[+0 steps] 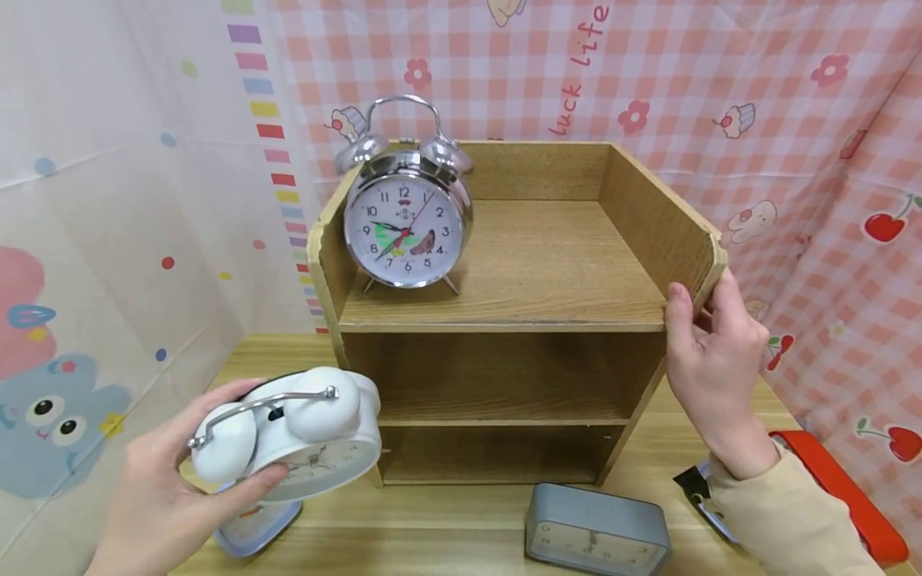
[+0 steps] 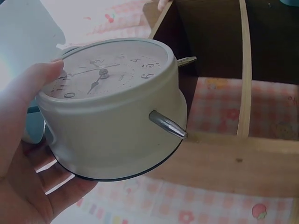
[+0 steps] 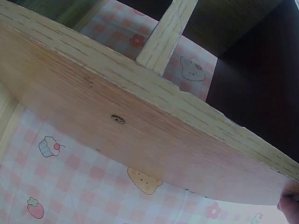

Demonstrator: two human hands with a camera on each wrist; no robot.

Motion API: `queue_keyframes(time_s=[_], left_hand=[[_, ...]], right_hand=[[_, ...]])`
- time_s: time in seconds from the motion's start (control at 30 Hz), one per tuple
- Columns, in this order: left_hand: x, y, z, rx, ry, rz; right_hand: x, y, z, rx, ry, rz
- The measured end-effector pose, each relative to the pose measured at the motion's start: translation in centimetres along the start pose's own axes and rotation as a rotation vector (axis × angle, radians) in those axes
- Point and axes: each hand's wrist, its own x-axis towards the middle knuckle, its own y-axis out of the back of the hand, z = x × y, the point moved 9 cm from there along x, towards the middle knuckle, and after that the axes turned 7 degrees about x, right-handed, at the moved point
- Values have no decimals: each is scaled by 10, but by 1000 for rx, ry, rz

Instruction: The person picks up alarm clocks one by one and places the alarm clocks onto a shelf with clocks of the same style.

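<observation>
My left hand grips a white twin-bell alarm clock, thumb on the front rim and fingers behind. The clock is tipped so its face points downward in the head view, in front of the shelf's left side. Two short metal legs stick out from its base in the left wrist view. My right hand holds the front edge of the right side panel of a wooden shelf unit, its thumb on the inner side. A silver twin-bell alarm clock stands upright on the top shelf at the left.
A grey rectangular clock sits on the wooden tabletop before the shelf. Below the left hand lies a pale blue clock, partly hidden. A red band-shaped object is at the right, beside the sleeve. Printed curtains surround the table.
</observation>
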Motion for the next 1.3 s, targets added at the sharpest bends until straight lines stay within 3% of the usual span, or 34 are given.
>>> queue_keyframes(time_s=[0.33, 0.93, 1.3], left_hand=[[12, -31, 26, -32, -95, -130], [39, -77, 65, -59, -185, -211], [61, -102, 106, -173, -321, -246]], right_hand=[[-1, 0, 0, -2, 2, 3], [0, 0, 0, 4, -6, -5], [0, 0, -1, 6, -13, -19]])
